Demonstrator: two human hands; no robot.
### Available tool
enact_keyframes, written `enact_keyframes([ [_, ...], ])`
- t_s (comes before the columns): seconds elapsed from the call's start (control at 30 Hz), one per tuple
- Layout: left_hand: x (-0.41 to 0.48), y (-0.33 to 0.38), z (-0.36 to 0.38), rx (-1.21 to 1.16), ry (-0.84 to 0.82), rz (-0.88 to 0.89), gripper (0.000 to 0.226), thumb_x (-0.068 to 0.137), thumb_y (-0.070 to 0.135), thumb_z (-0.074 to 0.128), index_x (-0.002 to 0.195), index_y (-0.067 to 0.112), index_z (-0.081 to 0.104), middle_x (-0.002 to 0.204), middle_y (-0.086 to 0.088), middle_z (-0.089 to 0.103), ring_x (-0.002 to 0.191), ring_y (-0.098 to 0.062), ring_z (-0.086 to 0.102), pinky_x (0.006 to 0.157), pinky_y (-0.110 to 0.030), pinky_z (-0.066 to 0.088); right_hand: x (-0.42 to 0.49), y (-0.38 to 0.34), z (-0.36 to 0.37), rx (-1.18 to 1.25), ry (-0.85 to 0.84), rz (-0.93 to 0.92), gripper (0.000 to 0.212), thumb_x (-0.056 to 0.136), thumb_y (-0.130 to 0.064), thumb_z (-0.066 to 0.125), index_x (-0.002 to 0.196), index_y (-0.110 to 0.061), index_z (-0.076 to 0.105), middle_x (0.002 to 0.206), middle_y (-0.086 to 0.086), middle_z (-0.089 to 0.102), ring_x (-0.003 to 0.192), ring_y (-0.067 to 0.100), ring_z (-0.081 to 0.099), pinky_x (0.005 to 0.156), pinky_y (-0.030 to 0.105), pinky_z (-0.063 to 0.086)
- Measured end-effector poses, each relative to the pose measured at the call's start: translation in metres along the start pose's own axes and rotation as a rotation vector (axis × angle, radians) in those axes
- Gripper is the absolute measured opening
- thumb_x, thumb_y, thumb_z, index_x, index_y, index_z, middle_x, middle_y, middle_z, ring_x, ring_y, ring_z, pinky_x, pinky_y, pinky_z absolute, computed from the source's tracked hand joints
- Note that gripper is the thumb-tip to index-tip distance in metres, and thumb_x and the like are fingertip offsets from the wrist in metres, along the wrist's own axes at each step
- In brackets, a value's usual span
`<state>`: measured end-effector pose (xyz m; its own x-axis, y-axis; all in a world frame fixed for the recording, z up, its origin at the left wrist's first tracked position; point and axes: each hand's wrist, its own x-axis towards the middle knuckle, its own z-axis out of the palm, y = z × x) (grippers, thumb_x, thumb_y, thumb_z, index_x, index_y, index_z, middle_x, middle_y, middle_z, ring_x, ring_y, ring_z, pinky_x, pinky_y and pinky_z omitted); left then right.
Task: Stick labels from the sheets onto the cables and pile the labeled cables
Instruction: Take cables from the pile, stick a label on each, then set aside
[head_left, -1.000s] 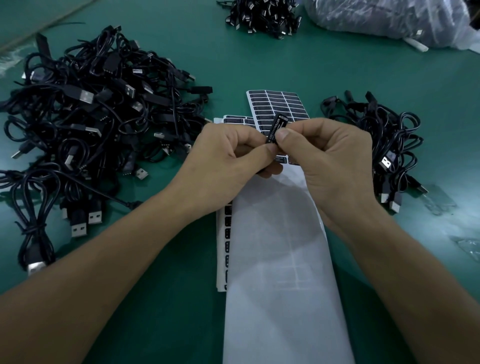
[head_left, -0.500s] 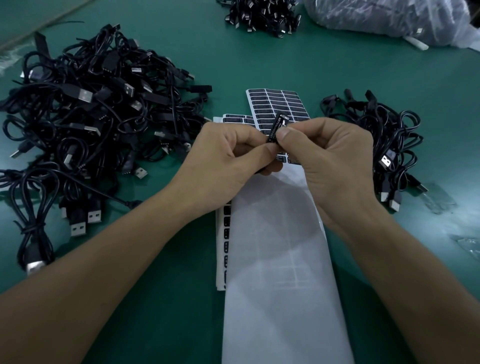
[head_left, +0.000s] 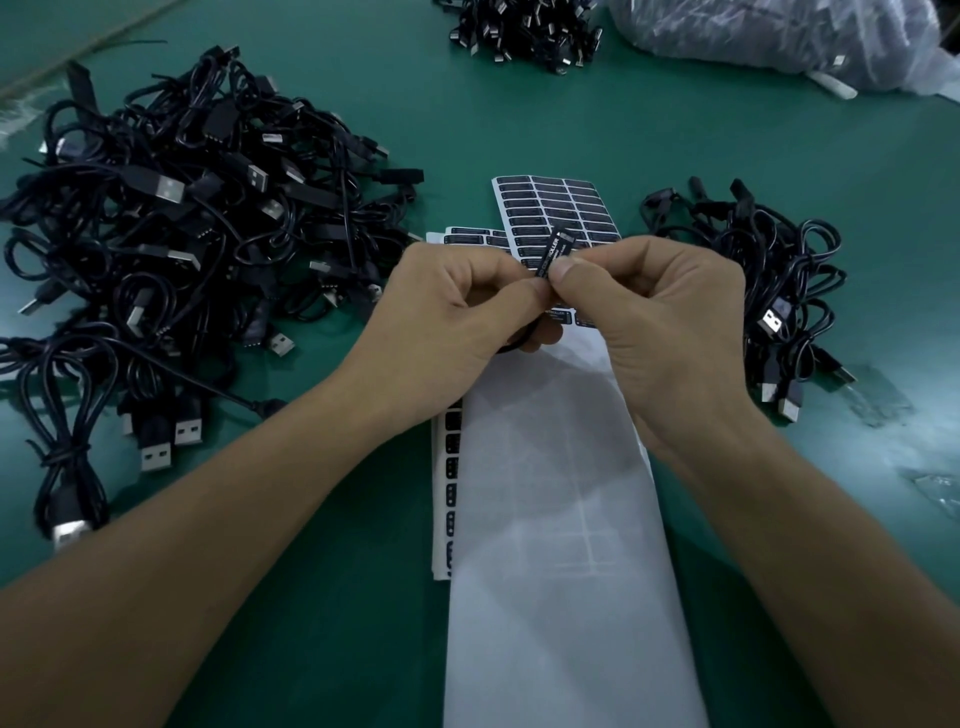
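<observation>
Green surface (head_left: 519, 130) bears a far-right plastic bag (head_left: 779, 36) of dark contents; left hand (head_left: 457, 317) and right hand (head_left: 665, 322) each grip, pinching one cable (head_left: 554, 252).

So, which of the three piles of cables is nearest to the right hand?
The pile on the right, just beside the right hand. The large pile sits by the left hand, and the third pile lies at the far edge.
</observation>
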<state>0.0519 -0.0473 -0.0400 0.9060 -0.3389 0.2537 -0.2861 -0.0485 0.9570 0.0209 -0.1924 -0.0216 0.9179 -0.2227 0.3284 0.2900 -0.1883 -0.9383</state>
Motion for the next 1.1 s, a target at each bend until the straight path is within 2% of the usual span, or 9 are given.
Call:
enact_keyframes([
  [0.1, -0.0002, 0.0006, -0.0002, 0.004, 0.014, -0.001, 0.021, 0.096, 0.001, 0.062, 0.079, -0.007, 0.073, 0.065, 0.0, 0.073, 0.055, 0.0, 0.061, 0.058, -0.01, 0.045, -0.0005, 0.0009, 0.0002, 0.028, -0.002, -0.008, 0.024, 0.084, 0.002, 0.072, 0.069, -0.017, 0.07, 0.059, -0.012, 0.069, 0.058, 0.0, 0.064, 0.059, 0.013, 0.05],
  [0.27, 0.0002, 0.0021, -0.0003, 0.023, 0.035, 0.02, 0.025, 0.096, 0.001, 0.061, 0.074, 0.004, 0.073, 0.063, 0.003, 0.072, 0.056, -0.002, 0.062, 0.059, -0.011, 0.047, -0.0023, 0.0024, 0.0009, 0.065, 0.006, -0.009, 0.018, 0.082, 0.001, 0.074, 0.076, -0.012, 0.064, 0.063, -0.008, 0.072, 0.06, 0.005, 0.07, 0.062, 0.015, 0.053],
  [0.4, 0.0007, 0.0001, -0.0012, 0.016, 0.035, 0.024, 0.023, 0.096, 0.002, 0.061, 0.077, -0.002, 0.074, 0.066, -0.002, 0.073, 0.06, -0.006, 0.065, 0.062, -0.015, 0.051, 0.0004, 0.0034, -0.0039, 0.144, 0.06, 0.061, 0.039, 0.076, -0.001, 0.083, 0.089, -0.011, 0.047, 0.071, -0.004, 0.074, 0.068, 0.011, 0.073, 0.065, 0.018, 0.055],
  [0.57, 0.0, -0.0001, -0.0005, 0.023, 0.002, 0.028, 0.021, 0.097, 0.005, 0.061, 0.083, -0.002, 0.074, 0.065, 0.003, 0.073, 0.06, -0.003, 0.065, 0.062, -0.013, 0.048, 0.0021, 0.0027, -0.002, 0.15, -0.028, 0.083, 0.025, 0.082, -0.004, 0.078, 0.102, -0.011, 0.065, 0.073, -0.003, 0.075, 0.071, 0.009, 0.072, 0.068, 0.018, 0.054],
  [0.67, -0.0007, 0.001, -0.0008, 0.065, 0.005, 0.041, 0.021, 0.096, 0.001, 0.06, 0.08, -0.001, 0.072, 0.063, 0.001, 0.072, 0.058, -0.002, 0.064, 0.062, -0.012, 0.048, 0.0025, 0.0023, -0.0024, 0.122, -0.064, 0.031, 0.007, 0.087, -0.003, 0.072, 0.091, -0.009, 0.071, 0.07, -0.007, 0.073, 0.065, 0.002, 0.068, 0.065, 0.013, 0.051],
  [0.73, -0.0016, 0.0012, -0.0009, 0.106, 0.019, 0.051, 0.018, 0.095, 0.001, 0.061, 0.081, -0.002, 0.073, 0.065, -0.002, 0.072, 0.059, -0.003, 0.066, 0.062, -0.014, 0.049, 0.0022, 0.0021, -0.0028, 0.094, -0.068, 0.003, 0.006, 0.091, -0.004, 0.068, 0.087, -0.008, 0.072, 0.065, -0.01, 0.07, 0.06, -0.003, 0.062, 0.061, 0.01, 0.048],
  [0.9, -0.006, -0.001, 0.0006, 0.343, 0.088, 0.153, 0.024, 0.095, 0.026, 0.065, 0.078, 0.01, 0.071, 0.063, 0.008, 0.071, 0.059, -0.005, 0.069, 0.059, -0.032, 0.057, 0.0001, 0.0024, -0.0016, -0.024, -0.094, -0.074, 0.012, 0.094, -0.009, 0.067, 0.083, -0.012, 0.072, 0.065, -0.01, 0.068, 0.058, -0.002, 0.057, 0.061, 0.011, 0.046],
  [1.03, -0.0054, 0.002, -0.0015, 0.493, 0.034, 0.164, 0.018, 0.096, 0.042, 0.057, 0.104, 0.031, 0.068, 0.069, 0.014, 0.072, 0.067, -0.008, 0.071, 0.068, -0.041, 0.057, -0.0021, 0.0026, -0.0018, -0.105, -0.063, -0.128, 0.02, 0.097, -0.017, 0.064, 0.08, -0.02, 0.072, 0.065, -0.014, 0.067, 0.061, -0.002, 0.059, 0.065, 0.011, 0.046],
  [1.1, -0.0039, 0.0031, -0.005, 0.58, 0.032, 0.193, 0.021, 0.097, 0.043, 0.053, 0.106, 0.032, 0.068, 0.073, 0.014, 0.072, 0.071, -0.009, 0.071, 0.07, -0.041, 0.056, -0.0026, 0.003, -0.0016, -0.138, -0.027, -0.165, 0.018, 0.098, -0.02, 0.063, 0.083, -0.022, 0.072, 0.067, -0.015, 0.068, 0.063, -0.003, 0.06, 0.065, 0.011, 0.046],
])
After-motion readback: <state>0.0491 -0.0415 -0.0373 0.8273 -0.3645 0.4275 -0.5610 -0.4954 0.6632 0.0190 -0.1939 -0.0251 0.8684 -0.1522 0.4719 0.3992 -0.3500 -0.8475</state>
